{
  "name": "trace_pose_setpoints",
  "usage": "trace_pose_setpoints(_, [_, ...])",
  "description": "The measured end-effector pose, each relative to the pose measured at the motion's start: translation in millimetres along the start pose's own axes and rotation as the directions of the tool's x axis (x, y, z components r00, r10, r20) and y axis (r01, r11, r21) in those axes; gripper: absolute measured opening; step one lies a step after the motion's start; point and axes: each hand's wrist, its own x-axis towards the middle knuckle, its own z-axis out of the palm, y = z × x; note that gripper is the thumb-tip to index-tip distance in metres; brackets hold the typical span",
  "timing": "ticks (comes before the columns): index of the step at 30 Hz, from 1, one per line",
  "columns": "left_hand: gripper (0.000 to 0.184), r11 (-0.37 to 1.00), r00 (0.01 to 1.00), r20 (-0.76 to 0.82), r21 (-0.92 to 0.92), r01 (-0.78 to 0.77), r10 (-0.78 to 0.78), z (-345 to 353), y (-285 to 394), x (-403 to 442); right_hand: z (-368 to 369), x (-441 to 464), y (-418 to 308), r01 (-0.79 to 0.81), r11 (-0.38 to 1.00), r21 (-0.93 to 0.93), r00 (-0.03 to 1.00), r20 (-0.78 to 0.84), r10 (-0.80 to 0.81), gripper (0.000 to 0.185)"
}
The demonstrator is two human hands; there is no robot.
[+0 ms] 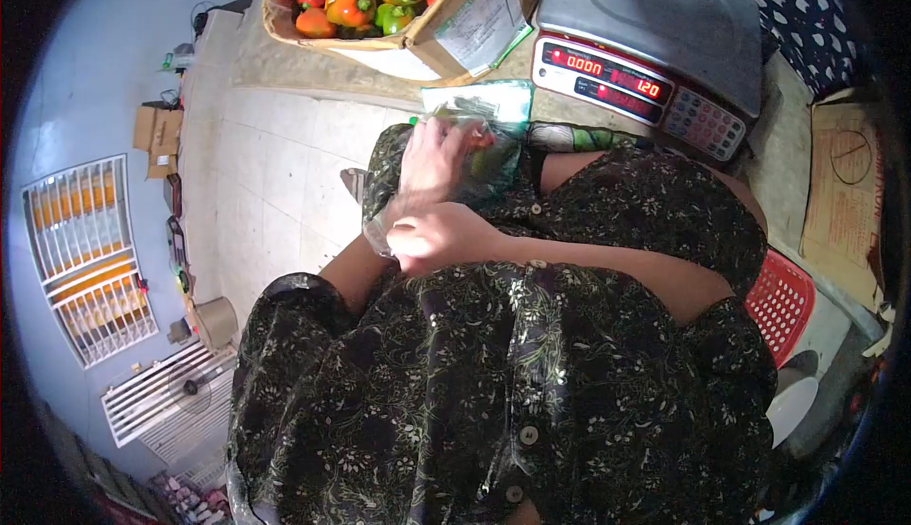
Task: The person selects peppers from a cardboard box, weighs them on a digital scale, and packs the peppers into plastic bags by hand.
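A clear greenish plastic bag lies over the lap, with dim green and red shapes inside. On its near left part is my left hand, slightly blurred, fingers curled onto the plastic. My right hand is closed in a fist at my left wrist, gripping a piece of clear plastic. Beyond the bag, red, orange and green peppers fill an open carton. To the right of the carton stands a scale with lit red digits.
A rolled green and clear packet lies below the scale. At the right are a cardboard box, a red perforated basket and a white bowl. Dark patterned cloth is behind the scale. Pale floor tiles extend at left.
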Motion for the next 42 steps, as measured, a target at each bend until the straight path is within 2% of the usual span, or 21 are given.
trace_pose_setpoints(5, [0.049,0.989,0.989,0.131,-0.125,0.080,-0.064,-22.3,7.0,10.4,-26.8,6.4,-3.6,-0.234,0.956,0.179,0.972,0.020,0.234,0.015])
trace_pose_setpoints(7, [0.047,0.715,0.987,-0.162,-0.689,-0.120,0.010,-26.6,22.3,5.5,-63.0,16.2,-4.5,-0.332,0.909,0.253,0.943,0.046,0.331,0.015])
trace_pose_setpoints(8, [0.045,0.786,0.971,0.184,-0.618,-0.007,0.153,-59.2,20.9,4.0,-82.4,21.6,-3.6,-0.360,0.895,0.265,0.930,0.022,0.367,0.017])
trace_pose_setpoints(10, [0.046,0.959,0.845,0.521,-0.281,0.041,0.116,-134.2,42.1,16.1,-123.2,31.6,-4.9,-0.471,0.696,0.542,0.860,0.107,0.499,0.021])
trace_pose_setpoints(11, [0.042,0.861,0.888,0.326,-0.490,-0.135,0.324,-167.6,40.9,17.0,-138.1,36.5,-13.6,-0.418,0.648,0.637,0.873,0.084,0.480,0.022])
trace_pose_setpoints(12, [0.038,0.785,0.880,0.340,-0.617,-0.057,0.331,-203.2,37.0,21.8,-148.6,40.1,-20.9,-0.357,0.594,0.720,0.886,0.059,0.461,0.023])
trace_pose_setpoints(13, [0.032,0.546,0.971,0.060,-0.834,-0.079,0.232,-219.5,27.8,10.6,-149.9,43.2,-26.3,-0.246,0.488,0.838,0.882,-0.016,0.472,0.022])
trace_pose_setpoints(16, [0.077,0.016,0.840,-0.442,-0.882,-0.470,0.314,-230.1,-24.5,15.5,-173.3,50.6,-32.7,-0.043,0.379,0.924,0.945,-0.085,0.315,0.019])
trace_pose_setpoints(18, [0.111,0.415,0.932,-0.337,-0.835,-0.361,0.132,-195.7,-2.0,3.3,-176.6,55.1,-46.3,0.054,0.322,0.945,0.903,-0.184,0.388,0.018])
trace_pose_setpoints(20, [0.137,0.791,0.977,0.010,-0.589,-0.165,0.212,-147.9,18.7,-21.0,-176.1,60.1,-67.3,0.114,0.324,0.939,0.882,-0.246,0.401,0.016])
trace_pose_setpoints(21, [0.136,0.828,0.936,0.212,-0.547,-0.123,0.280,-137.6,43.9,-15.6,-173.4,61.8,-74.4,0.139,0.299,0.944,0.868,-0.262,0.423,0.017])
trace_pose_setpoints(22, [0.116,0.538,0.961,0.219,-0.837,0.096,0.169,-101.5,68.7,-19.8,-169.7,64.0,-78.2,0.161,0.272,0.949,0.853,-0.272,0.445,0.017])
trace_pose_setpoints(23, [0.100,0.456,0.968,0.225,-0.877,0.153,0.108,-95.0,90.5,-14.2,-164.0,66.0,-78.5,0.195,0.270,0.943,0.832,-0.304,0.464,0.014])
trace_pose_setpoints(25, [0.069,0.276,0.969,0.245,-0.931,0.240,-0.019,-103.3,131.3,5.4,-149.3,64.2,-76.8,0.172,0.576,0.799,0.770,-0.474,0.427,0.012])
trace_pose_setpoints(26, [0.054,0.176,0.962,0.262,-0.946,0.273,-0.079,-111.4,144.0,17.0,-152.3,67.2,-82.7,0.100,0.514,0.852,0.726,-0.415,0.548,0.012])
trace_pose_setpoints(28, [0.036,0.232,0.978,0.167,-0.954,0.191,-0.121,-116.1,142.4,30.0,-154.6,71.7,-90.4,0.031,0.469,0.883,0.676,-0.364,0.641,0.013])
trace_pose_setpoints(33, [0.017,0.781,0.944,-0.264,-0.538,-0.316,0.199,-74.9,120.9,60.2,-187.7,45.6,-82.4,-0.139,0.752,0.645,0.763,-0.415,0.496,0.019])
trace_pose_setpoints(35, [0.019,0.645,0.989,-0.090,-0.751,-0.142,0.113,-76.2,122.4,69.6,-208.7,17.5,-62.3,-0.135,0.923,0.361,0.791,-0.522,0.320,0.028])
trace_pose_setpoints(37, [0.023,0.425,0.994,0.095,-0.903,0.062,0.056,-93.0,127.1,76.2,-213.5,-23.3,-48.7,-0.318,0.744,0.588,0.783,-0.280,0.556,0.047])
trace_pose_setpoints(40, [0.026,0.368,0.993,0.117,-0.922,0.118,-0.024,-91.8,124.6,85.0,-191.2,-46.1,-43.6,-0.356,0.438,0.826,0.780,0.005,0.626,0.075])
trace_pose_setpoints(42, [0.023,0.557,0.999,-0.042,-0.830,-0.034,-0.003,-93.7,122.3,94.4,-186.7,-49.8,-43.3,-0.377,0.305,0.875,0.785,0.128,0.607,0.066])
